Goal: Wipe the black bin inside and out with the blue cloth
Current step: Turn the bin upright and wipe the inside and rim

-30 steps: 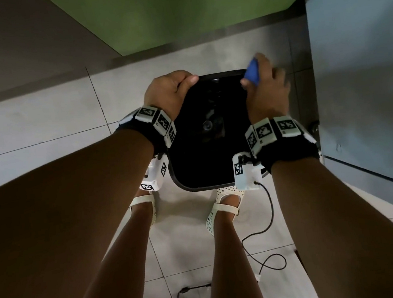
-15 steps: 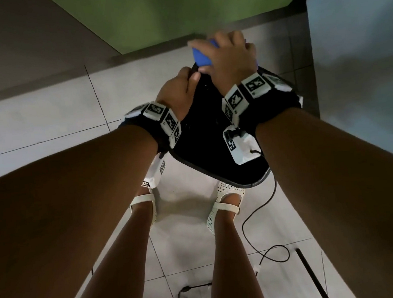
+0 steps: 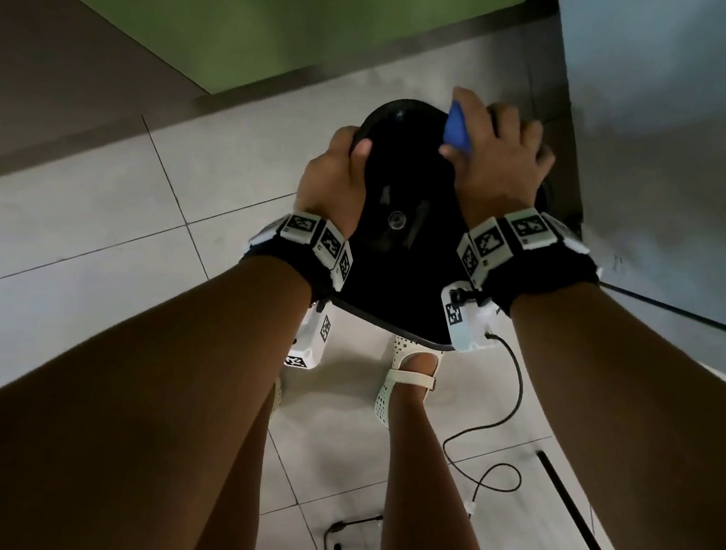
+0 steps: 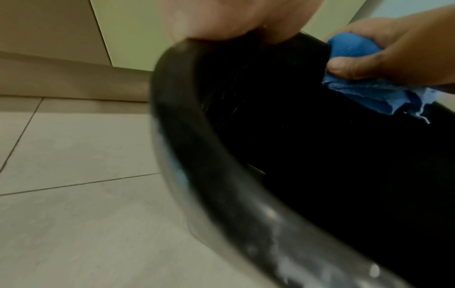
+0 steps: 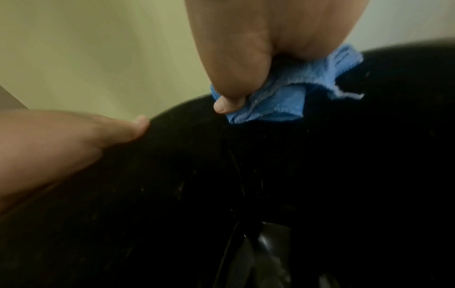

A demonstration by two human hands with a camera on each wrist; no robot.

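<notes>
From the head camera, looking down past my forearms: I hold the black bin (image 3: 396, 226) tilted above the pale floor tiles (image 3: 78, 224), its dark opening facing up at me, directly over my feet. My left hand (image 3: 333, 179) grips the rim at about ten o'clock, fingers curled round the outside and thumb hooked over the edge. My right hand (image 3: 497, 162) sits on the rim at about two o'clock, fingers bunched round the blue cloth (image 3: 456, 130), which pokes out between thumb and forefinger and touches the bin's edge. A green wall (image 3: 325, 14) stands at twelve o'clock and a grey panel (image 3: 666, 108) at three o'clock. A black cable (image 3: 512, 393) trails across the floor at five o'clock.

From the left wrist camera: the bin's rounded rim (image 4: 197, 155) curves across the picture, blurred, with pale flecks near five o'clock that could be soap or dust; I cannot tell which. At two o'clock my right hand presses the cloth against the inner wall just below the rim.

From the right wrist camera: my right thumb pins the folded cloth to the black surface at one o'clock, and my left thumb lies on the rim at nine o'clock. Fine pale scratches or streaks show on the dark plastic.

My judgement: I am partway, working the upper inner wall and rim. The flecked outer rim and the outside walls look still to be wiped.
</notes>
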